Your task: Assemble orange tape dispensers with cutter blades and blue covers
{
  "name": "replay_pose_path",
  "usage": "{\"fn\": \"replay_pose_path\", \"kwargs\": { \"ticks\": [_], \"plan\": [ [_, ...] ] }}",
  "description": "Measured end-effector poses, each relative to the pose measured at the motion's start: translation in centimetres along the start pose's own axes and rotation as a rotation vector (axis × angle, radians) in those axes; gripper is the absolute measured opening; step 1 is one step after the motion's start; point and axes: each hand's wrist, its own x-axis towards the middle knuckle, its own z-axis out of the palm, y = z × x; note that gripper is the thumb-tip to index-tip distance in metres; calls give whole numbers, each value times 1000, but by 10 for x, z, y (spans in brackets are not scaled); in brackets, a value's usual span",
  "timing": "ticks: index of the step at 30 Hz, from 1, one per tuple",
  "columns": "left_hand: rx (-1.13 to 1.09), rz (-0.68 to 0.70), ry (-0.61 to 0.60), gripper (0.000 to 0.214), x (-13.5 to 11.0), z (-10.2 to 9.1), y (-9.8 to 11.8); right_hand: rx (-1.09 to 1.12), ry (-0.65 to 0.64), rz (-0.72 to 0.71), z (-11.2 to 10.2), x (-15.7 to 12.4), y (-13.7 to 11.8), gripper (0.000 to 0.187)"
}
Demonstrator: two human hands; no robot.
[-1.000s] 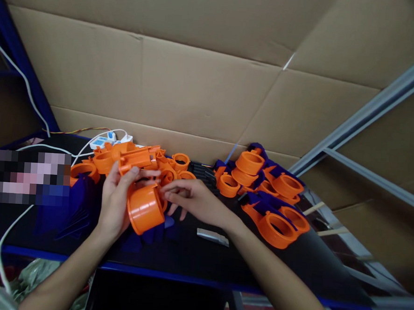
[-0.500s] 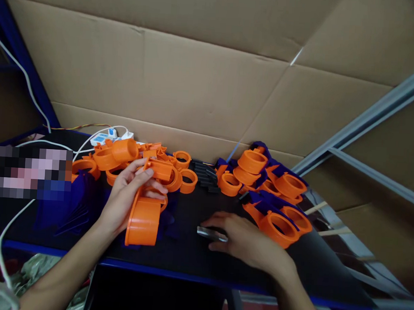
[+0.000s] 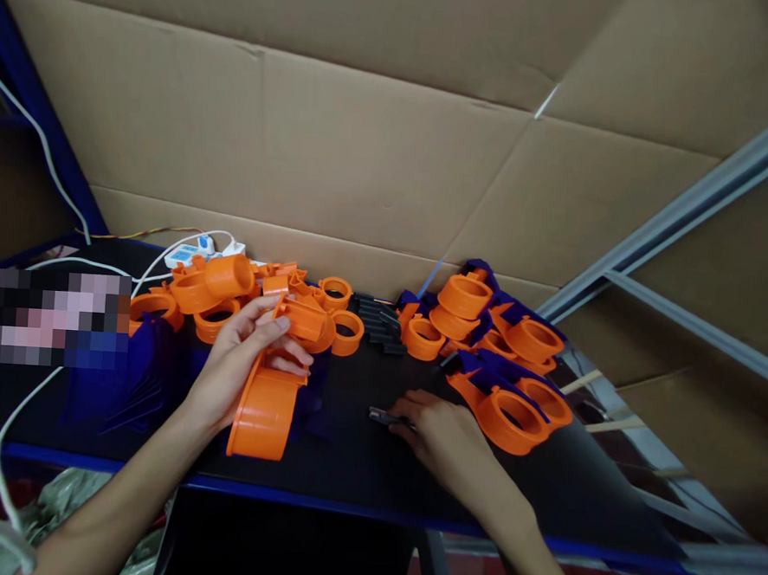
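Observation:
My left hand (image 3: 233,365) is closed around an orange plastic part (image 3: 264,412), thumb on its upper bar. This part has a wide ring at its lower end and is held tilted above the table. To the right, my right hand (image 3: 437,434) rests low over the black tabletop, fingers curled round a small slim grey metal tool (image 3: 384,417). Only the tool's tip shows, pointing left; its exact kind is hidden. Dark blue flat pieces (image 3: 311,409) lie just behind the held part.
More orange ring parts (image 3: 195,291) are heaped at the back left, by a white power strip (image 3: 184,255) with cables. Black strips (image 3: 378,322) lie at the back middle. Orange rings joined to blue pieces (image 3: 512,421) sit at the right. Blue sheets (image 3: 137,385) stand left of my left arm.
My right hand has turned the metal tool, so less of it shows and it looks darker. The orange part in my left hand has tilted slightly, its ring end shifting a little left.

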Motion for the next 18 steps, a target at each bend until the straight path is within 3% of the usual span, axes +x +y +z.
{"fn": "replay_pose_path", "kwargs": {
  "ticks": [8,12,15,18],
  "plan": [
    [3,-100,-72,40,-2,0,-2,205,-37,1,-12,3,17,18],
    [27,-128,-145,40,-3,2,-7,406,104,-52,-30,5,14,16],
    [72,-198,-293,41,-9,7,-12,543,252,-93,-46,7,-1,17],
    [119,-239,-368,42,-17,12,-18,590,290,-143,-57,10,-18,14]
  ]
}}
